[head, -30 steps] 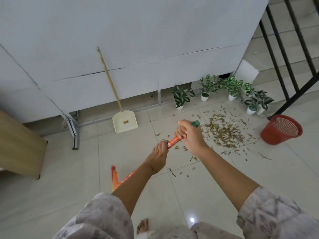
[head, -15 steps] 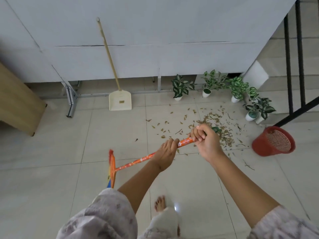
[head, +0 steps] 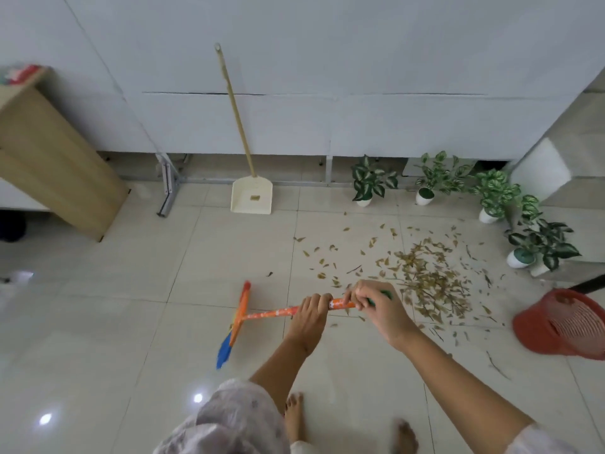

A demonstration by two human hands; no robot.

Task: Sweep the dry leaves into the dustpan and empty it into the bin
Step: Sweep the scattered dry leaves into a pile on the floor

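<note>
Both hands grip an orange broom [head: 268, 313] held nearly level over the tiles. My left hand [head: 309, 317] holds the middle of the handle; my right hand [head: 376, 306] holds its green end. The broom's head, with blue bristles, points left, away from the dry leaves [head: 429, 280], which lie scattered and heaped on the floor to the right of my hands. A cream dustpan [head: 251, 199] with a long wooden handle leans against the white wall at the back. A red mesh bin [head: 566, 324] lies tilted on the floor at the right.
Several potted plants [head: 370, 181] in white pots line the wall and corner behind the leaves. A wooden cabinet [head: 55, 165] stands at the left. A metal frame leg [head: 168, 188] stands on the floor left of the dustpan. My bare feet [head: 294, 417] are below.
The view has swung left and down. The broom's head has risen and come forward to the left of my hands, and my hands have shifted right, closer to the leaf heap.
</note>
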